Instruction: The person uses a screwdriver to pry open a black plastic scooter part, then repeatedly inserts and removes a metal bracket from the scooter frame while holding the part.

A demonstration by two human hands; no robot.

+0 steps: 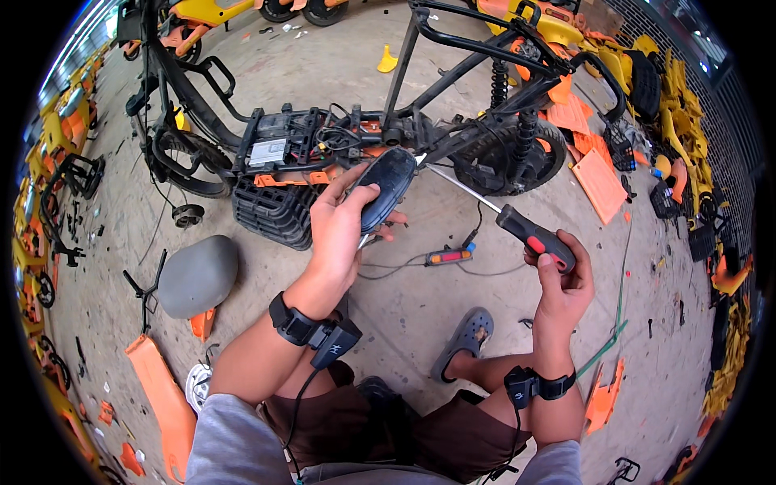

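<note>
My left hand [333, 222] is closed around a dark, glossy oval part [390, 187] that looks like a vehicle light or mirror housing. Its thumb presses on the dark face, and the other fingers reach beneath. In my right hand [559, 293] is a screwdriver [535, 236] with a black and red handle, gripped by thumb and fingers. The metal shaft points up and left, its tip at the far right end of the oval part. Whether the tip touches is hard to make out. Just beyond both hands stands a stripped black scooter frame [428, 121].
Below the frame lies a small red and orange light unit [448, 256] on a cable. At left are a grey rounded shell [198, 276] and a long orange panel [164, 404]. More orange panels [600, 186] lie at right, near heaped yellow parts [687, 121].
</note>
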